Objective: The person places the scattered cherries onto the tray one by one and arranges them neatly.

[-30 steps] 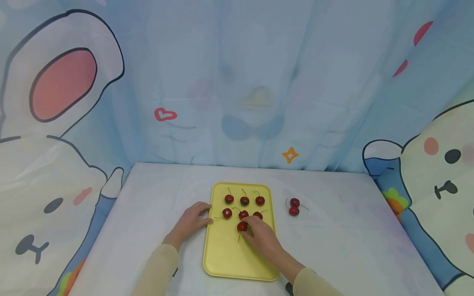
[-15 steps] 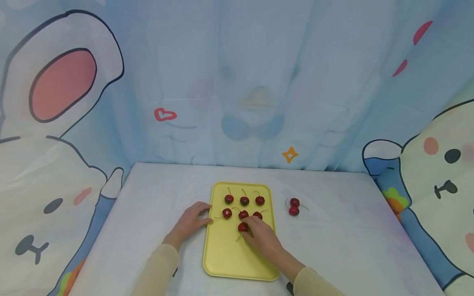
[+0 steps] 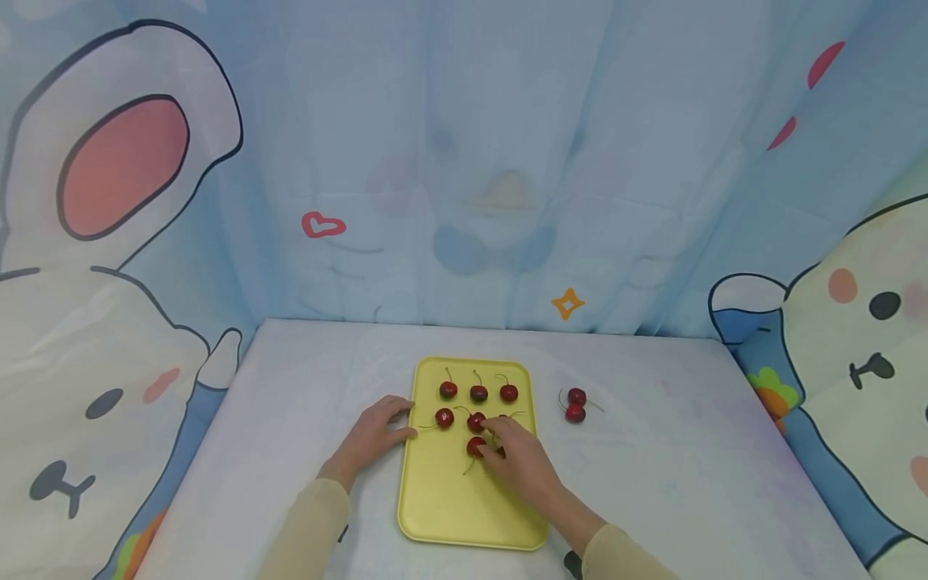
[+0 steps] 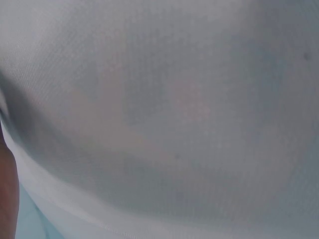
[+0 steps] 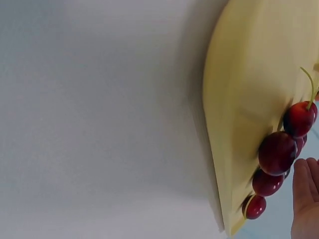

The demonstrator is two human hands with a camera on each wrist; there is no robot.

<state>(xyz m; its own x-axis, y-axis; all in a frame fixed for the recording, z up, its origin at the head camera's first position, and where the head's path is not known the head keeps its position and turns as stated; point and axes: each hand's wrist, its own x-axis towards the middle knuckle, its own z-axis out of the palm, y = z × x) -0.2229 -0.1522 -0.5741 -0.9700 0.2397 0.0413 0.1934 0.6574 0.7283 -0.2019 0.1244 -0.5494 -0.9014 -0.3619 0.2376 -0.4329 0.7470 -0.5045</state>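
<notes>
My left hand [image 3: 373, 439] rests at the left edge of the yellow tray [image 3: 438, 511], fingertips and thumb touching its rim. My right hand [image 3: 522, 463] is over the tray, its fingertips beside the middle cherry [image 3: 476, 421] and its thumb at a lower cherry [image 3: 475, 446]; no pinch shows. Part of another cherry [image 3: 502, 453] shows under this hand. Along the tray's far end stand several more, among them a stemmed cherry [image 3: 448, 390]. In the right wrist view, extended fingers [image 5: 301, 186] lie close to a dark red cherry [image 5: 277, 153]. The left wrist view shows mostly cloth.
Two stemmed cherries [image 3: 576, 405] lie together on the white tablecloth [image 3: 652, 451], right of the tray. Behind the table hangs a pale blue curtain [image 3: 384, 161] with cartoon prints. A small dark object [image 3: 573, 564] shows beside the right sleeve.
My right hand has shifted slightly, its fingertips drawing off the lower cherry toward the middle one. Part of another cherry has come into sight under it. The left hand has stayed put.
</notes>
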